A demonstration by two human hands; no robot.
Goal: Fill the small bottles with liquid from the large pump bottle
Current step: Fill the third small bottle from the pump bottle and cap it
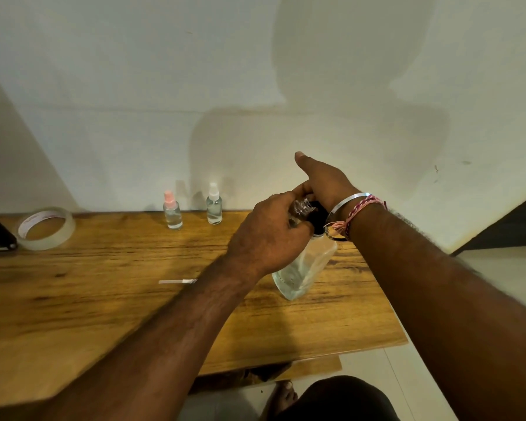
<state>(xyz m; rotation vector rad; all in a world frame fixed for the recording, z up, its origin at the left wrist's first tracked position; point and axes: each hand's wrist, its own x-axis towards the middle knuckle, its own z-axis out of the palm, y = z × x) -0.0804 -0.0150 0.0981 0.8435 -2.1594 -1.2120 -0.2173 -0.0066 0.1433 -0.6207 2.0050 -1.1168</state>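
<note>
Right hand (322, 183) presses pump (316, 218)

The large pump bottle (304, 268) stands on the table (104, 299), right of centre. The left hand (268, 235) holds a small bottle (301, 208) at the pump head; the right hand (322, 180) rests on top of the pump. Two small spray bottles (172, 211) (214, 205) stand side by side at the far edge, against the wall (134, 86). A tape roll (44, 227) lies far left. A thin strip (176, 281) lies left of the pump bottle.
</note>
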